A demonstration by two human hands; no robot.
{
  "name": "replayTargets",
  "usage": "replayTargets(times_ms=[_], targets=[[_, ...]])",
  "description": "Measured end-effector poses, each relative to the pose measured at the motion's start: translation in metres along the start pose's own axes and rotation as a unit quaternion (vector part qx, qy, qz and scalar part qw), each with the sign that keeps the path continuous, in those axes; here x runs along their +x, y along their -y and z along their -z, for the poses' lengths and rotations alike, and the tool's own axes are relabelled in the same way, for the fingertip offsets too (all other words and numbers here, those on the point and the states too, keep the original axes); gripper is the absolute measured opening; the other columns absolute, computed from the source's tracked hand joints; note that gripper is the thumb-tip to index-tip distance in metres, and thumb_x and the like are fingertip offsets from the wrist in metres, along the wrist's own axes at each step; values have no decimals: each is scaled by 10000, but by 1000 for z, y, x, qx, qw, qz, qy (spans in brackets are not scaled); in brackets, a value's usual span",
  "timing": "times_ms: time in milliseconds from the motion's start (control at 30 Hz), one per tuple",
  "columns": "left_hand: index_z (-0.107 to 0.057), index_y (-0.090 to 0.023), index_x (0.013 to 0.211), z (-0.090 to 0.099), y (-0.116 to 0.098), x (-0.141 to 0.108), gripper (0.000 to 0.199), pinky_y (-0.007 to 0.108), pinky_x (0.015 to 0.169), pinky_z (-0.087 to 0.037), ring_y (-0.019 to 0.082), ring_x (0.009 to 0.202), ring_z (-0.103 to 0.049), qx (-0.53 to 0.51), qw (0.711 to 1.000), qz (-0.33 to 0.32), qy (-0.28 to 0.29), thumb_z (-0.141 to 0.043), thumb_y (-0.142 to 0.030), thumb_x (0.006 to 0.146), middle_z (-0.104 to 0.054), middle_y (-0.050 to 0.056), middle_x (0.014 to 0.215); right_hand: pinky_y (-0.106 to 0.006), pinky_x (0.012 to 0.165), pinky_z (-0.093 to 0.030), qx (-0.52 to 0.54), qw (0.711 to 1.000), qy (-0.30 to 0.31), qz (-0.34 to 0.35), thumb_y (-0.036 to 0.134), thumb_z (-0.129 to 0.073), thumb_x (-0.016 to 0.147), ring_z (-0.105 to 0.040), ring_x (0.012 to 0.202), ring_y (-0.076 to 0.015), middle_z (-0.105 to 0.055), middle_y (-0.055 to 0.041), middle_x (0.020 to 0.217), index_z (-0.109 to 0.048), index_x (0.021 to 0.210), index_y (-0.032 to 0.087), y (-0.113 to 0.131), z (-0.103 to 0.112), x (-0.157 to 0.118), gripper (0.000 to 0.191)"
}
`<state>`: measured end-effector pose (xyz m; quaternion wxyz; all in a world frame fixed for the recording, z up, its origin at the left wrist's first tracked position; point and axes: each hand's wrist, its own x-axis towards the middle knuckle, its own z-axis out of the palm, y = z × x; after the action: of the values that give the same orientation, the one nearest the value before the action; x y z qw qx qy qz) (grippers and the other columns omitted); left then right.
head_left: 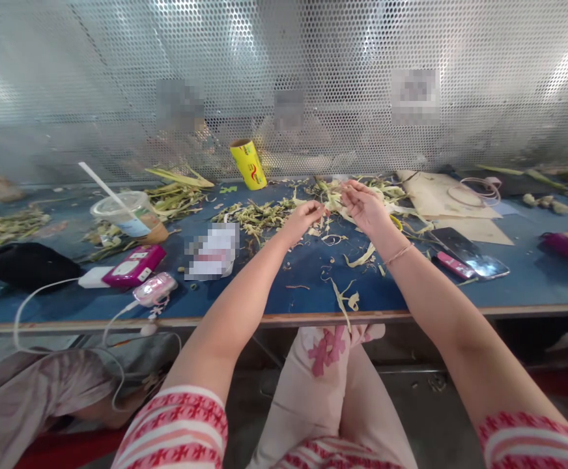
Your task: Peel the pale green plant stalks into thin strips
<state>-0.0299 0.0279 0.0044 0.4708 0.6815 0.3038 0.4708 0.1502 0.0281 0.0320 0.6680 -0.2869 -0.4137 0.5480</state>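
My left hand (pixel 307 216) is raised just over the table, its fingers curled together. Whatever its fingertips hold is too small to make out. A short way to the right, my right hand (pixel 366 205) has its thumb and fingers brought together in a pinch, with the held item hard to tell from the plant bits behind. Under and beyond both hands lies a heap of pale green plant scraps (pixel 259 216), leafy and shredded. Loose peeled strips (pixel 361 255) lie below my right hand, and a forked stem piece (pixel 342 298) hangs over the table's front edge.
On the blue table (pixel 303 286) stand a yellow cardboard tube (pixel 249 166) and a plastic cup (pixel 127 218) with a straw. Purple devices (pixel 135 266) with white cables lie left; a phone (pixel 474 251) and brown paper (pixel 443 195) right. Perforated metal (pixel 352 52) rises behind. Another person's leg (pixel 44 391) shows at left.
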Motion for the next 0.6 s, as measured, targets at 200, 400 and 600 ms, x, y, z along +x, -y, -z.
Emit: replayTargets(times_ms=[200,400,600], targets=[[-611,-136,754,-1,-10,-1,73,297,768,-526,129,738,-674,-258,960,106,-37,-590,-153,822,-688,38,783,-487,1000,-478,-482,872,-8,82,121,-594,710,-645,956,-242,-670,-65,849,-619,770,179,-17,21,12,86],[-612,-144,750,-2,-15,-1,105,389,909,-524,146,777,-692,-333,925,171,-69,-560,-121,838,-704,33,755,-518,1049,-379,-632,723,47,275,165,-615,705,-549,1140,-302,-643,-153,1110,-640,914,180,-15,20,3,210],[-645,-157,767,-4,-14,0,126,383,881,-527,166,834,-684,-331,924,167,-96,-546,-138,843,-713,46,785,-330,750,-493,-571,772,174,220,209,-594,749,-598,753,-187,-661,-65,809,-619,788,181,-20,0,-13,54]])
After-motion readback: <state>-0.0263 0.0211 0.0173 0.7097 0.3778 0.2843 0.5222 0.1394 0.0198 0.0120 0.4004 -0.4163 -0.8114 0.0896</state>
